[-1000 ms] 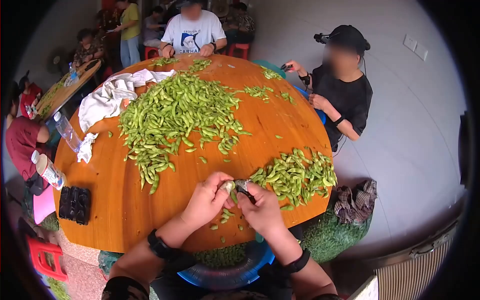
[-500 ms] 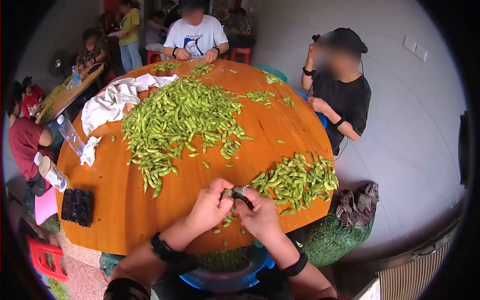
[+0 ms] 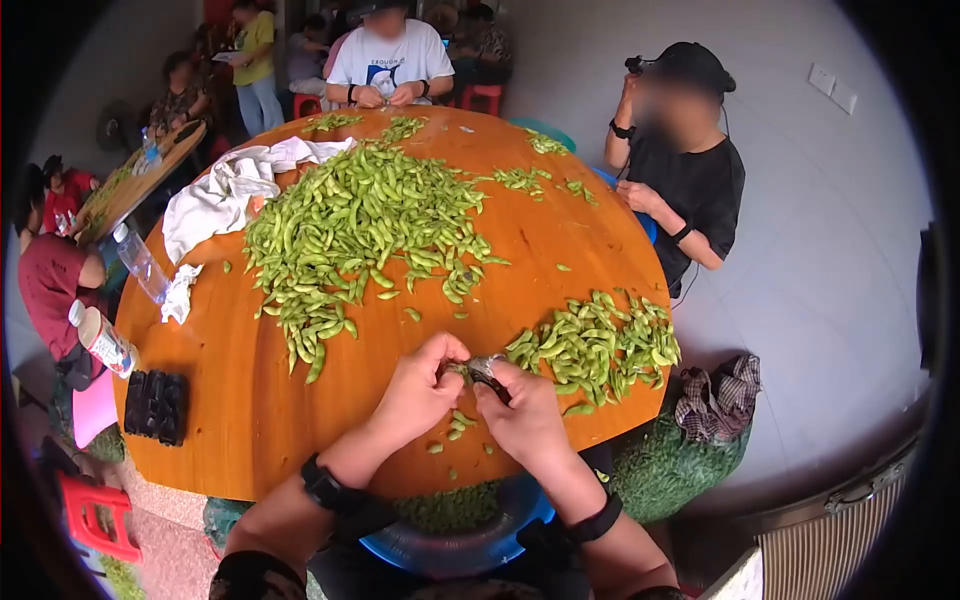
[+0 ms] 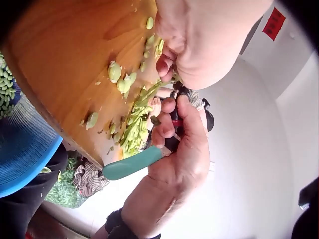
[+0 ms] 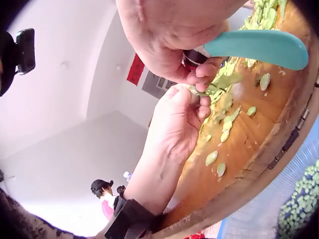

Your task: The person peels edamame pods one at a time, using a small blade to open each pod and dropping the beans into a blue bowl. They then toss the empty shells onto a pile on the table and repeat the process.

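My left hand (image 3: 415, 395) pinches a green soybean pod (image 3: 459, 369) between thumb and fingers, above the near edge of the wooden table (image 3: 220, 410). Close against it, my right hand (image 3: 527, 415) grips a tool with a teal handle (image 4: 132, 164); its dark middle sits in the fingers, and its working end is mostly hidden. Loose shelled beans (image 4: 114, 72) lie on the wood under the hands. Right of the hands spreads a smaller pile of pods (image 3: 595, 350), and a big heap of pods (image 3: 370, 220) covers the table's middle.
Below the table edge sits a blue basin (image 4: 30, 177) with beans in it. A black tray (image 3: 156, 408), bottles (image 3: 140, 262) and a white cloth (image 3: 215, 205) lie at left. Two people (image 3: 690, 170) sit around the table. A filled green sack (image 3: 680, 470) stands at right.
Both hands stay together over the near edge, shifting slightly. The pale bean seen at the left fingertips a second ago no longer shows there. The person at right has raised a hand to the head.
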A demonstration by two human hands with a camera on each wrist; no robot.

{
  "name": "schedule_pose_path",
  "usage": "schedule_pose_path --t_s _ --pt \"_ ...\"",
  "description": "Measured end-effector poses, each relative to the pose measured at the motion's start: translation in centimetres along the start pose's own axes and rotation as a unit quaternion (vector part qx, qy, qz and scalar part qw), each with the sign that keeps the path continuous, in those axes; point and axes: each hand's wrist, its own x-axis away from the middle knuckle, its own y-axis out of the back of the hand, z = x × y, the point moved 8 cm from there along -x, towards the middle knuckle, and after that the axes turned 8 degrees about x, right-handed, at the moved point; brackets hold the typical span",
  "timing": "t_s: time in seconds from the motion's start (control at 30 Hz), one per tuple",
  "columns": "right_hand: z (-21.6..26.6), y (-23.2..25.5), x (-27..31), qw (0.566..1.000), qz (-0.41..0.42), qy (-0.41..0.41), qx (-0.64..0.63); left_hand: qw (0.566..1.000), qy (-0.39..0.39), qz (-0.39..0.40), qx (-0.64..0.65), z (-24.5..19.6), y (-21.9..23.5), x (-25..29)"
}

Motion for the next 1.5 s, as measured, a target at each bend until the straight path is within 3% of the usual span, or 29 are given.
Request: schedule_pose_path --t_s 0.13,0.2,0.23,0.27,0.33,0.4,0.47,0.53,0.6,0.9,1.23,1.33,1.4,1.5 --pt "-0.4 0.4 -0.5 0.999 -0.005 0.004 0.037 0.995 -0.069 -0.011 -0.066 -0.4 0.5 -0.2" --pt "-2.6 0.2 -0.5 0.972 0.06 -0.178 -0.139 1.0 0.004 0.009 -0.021 -0.3 0.4 -0.2" --pt "-3.3 0.4 -0.6 0.959 0.072 -0.204 -0.182 1.0 0.004 0.008 -0.021 0.1 0.5 -0.3" --pt "-3.4 0.9 -0.9 0.959 0.073 -0.203 -0.181 1.0 -0.002 0.011 0.013 0.6 0.5 -0.5" --pt "-3.7 1.1 -1.2 0.923 0.099 -0.227 -0.295 0.999 -0.008 0.012 0.046 0.7 0.5 -0.5" --pt "-3.7 1.6 -1.6 0.913 0.105 -0.231 -0.32 0.995 0.079 0.052 0.005 1.4 -0.2 -0.3" --pt "-3.4 1.8 -1.8 0.893 0.113 -0.249 -0.357 0.993 0.078 0.056 0.063 1.6 -0.3 -0.3" --pt "-3.4 1.9 -1.8 0.893 0.105 -0.246 -0.361 0.988 0.076 0.062 0.12 1.4 -0.4 -0.5" --pt "-3.2 2.0 -1.8 0.893 0.091 -0.231 -0.375 0.955 0.124 0.079 0.257 1.5 -0.7 -0.3" --pt "-3.9 3.1 -2.1 0.908 0.046 -0.201 -0.364 0.956 0.13 0.124 0.232 0.9 -1.4 0.0" --pt "-3.3 3.1 -1.5 0.925 0.053 -0.199 -0.319 0.944 0.146 0.08 0.285 1.6 -0.7 -0.2" --pt "-3.0 3.1 -1.3 0.932 0.053 -0.192 -0.302 0.977 0.101 0.01 0.185 1.9 0.4 -0.4" --pt "-2.9 3.2 -1.2 0.936 0.039 -0.19 -0.293 0.995 -0.091 0.005 -0.04 -1.1 0.9 -0.5" --pt "-2.2 2.8 -0.5 0.951 0.04 -0.2 -0.234 0.998 -0.061 0.005 -0.007 -1.8 0.7 -0.3"
